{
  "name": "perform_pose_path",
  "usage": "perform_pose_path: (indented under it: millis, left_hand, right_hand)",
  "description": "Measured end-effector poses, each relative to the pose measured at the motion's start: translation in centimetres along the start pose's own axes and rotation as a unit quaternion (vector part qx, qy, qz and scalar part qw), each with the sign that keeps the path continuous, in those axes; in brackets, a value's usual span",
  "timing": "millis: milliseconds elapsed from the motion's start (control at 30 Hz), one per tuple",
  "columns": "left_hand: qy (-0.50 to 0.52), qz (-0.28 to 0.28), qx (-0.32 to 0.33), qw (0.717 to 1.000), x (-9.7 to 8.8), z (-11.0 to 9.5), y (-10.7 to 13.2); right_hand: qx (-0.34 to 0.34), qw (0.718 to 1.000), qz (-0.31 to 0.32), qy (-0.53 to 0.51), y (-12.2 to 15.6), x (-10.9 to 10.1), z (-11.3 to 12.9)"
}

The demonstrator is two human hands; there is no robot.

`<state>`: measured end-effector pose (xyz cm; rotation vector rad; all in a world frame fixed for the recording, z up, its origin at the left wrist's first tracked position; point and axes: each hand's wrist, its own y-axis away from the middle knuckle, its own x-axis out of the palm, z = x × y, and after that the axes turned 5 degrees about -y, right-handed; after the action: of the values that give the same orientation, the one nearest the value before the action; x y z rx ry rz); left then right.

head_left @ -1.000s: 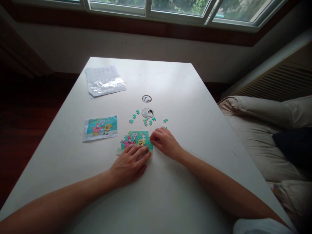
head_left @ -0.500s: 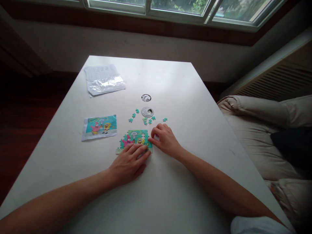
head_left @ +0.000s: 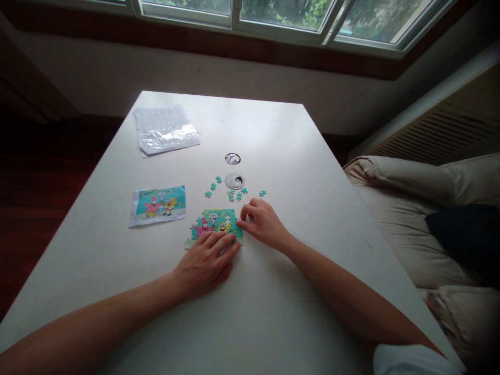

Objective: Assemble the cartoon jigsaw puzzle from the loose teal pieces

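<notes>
A partly joined jigsaw puzzle (head_left: 213, 219) with cartoon figures on a green ground lies on the white table, with a gap showing at its upper right. My left hand (head_left: 209, 256) rests flat over its lower part, fingers stretched out, hiding some of the picture. At the puzzle's right edge is my right hand (head_left: 261, 221), its fingers curled and thumb tip against a green edge piece; the fingers partly hide the piece. Beyond the puzzle lie several loose green pieces (head_left: 232, 196), one more loose piece (head_left: 262, 193) apart to the right.
A picture sheet (head_left: 158, 206) with the same cartoon scene lies to the left. Farther back is a clear plastic bag with paper (head_left: 167, 129). Two round inserts, a grey cover (head_left: 229, 182) and a hole (head_left: 233, 159), sit in the table (head_left: 304, 291). A beige sofa (head_left: 394, 224) stands at the right.
The view has shifted slightly. Both hands stay at the same places on the puzzle, and the loose pieces have not moved.
</notes>
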<state>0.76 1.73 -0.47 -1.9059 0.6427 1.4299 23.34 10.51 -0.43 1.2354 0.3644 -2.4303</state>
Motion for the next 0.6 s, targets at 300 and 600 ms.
perform_pose_path:
  millis: [300, 600]
  left_hand:
    - [-0.006, 0.012, -0.01, 1.0, 0.2, -0.1, 0.1]
    - [-0.019, 0.023, -0.011, 0.999, 0.0, -0.1, 0.1]
  right_hand:
    - [-0.042, 0.998, -0.004, -0.036, -0.6, -0.3, 0.0]
    - [-0.109, 0.993, -0.035, -0.01, -7.1, 1.2, 0.6]
